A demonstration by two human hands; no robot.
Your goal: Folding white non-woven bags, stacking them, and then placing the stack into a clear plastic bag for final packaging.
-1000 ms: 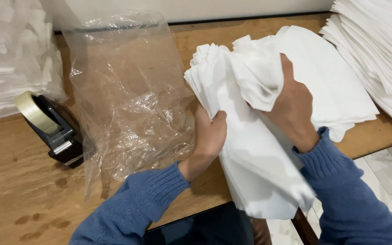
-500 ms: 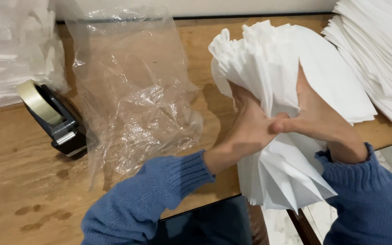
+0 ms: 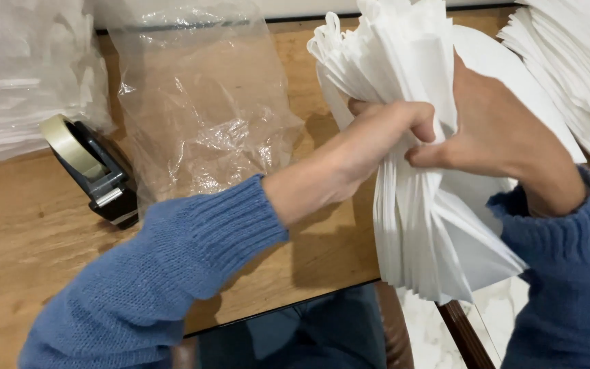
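Head view: both hands on one thick bundle of white folded sheets [image 3: 411, 225], held above the near edge of the wooden table [image 3: 29, 225].
Left hand [image 3: 370, 147]: clamped on the bundle at mid-height, fingers curled into the layers from the left.
Right hand [image 3: 493, 133]: gripping the same bundle from the right, thumb tip meeting the left-hand fingers.
Bundle: upright, pinched at the waist, fanning out above and below; lower edges hang past the table edge.
Progress: bundle gathered and squared in hand, not yet bagged; the clear crinkled plastic bag [image 3: 199, 109] lies flat on the table, looks empty.
Left over: stack of loose white sheets [image 3: 575, 75] at far right, unsorted.
Materials: sheets thin, matte, soft-edged, probably paper or nonwoven, can't tell which; bag glossy and wrinkled.
Nearby: dark tape dispenser with pale tape roll [image 3: 93, 167] left of the bag; bagged white stacks [image 3: 15, 82] at far left.
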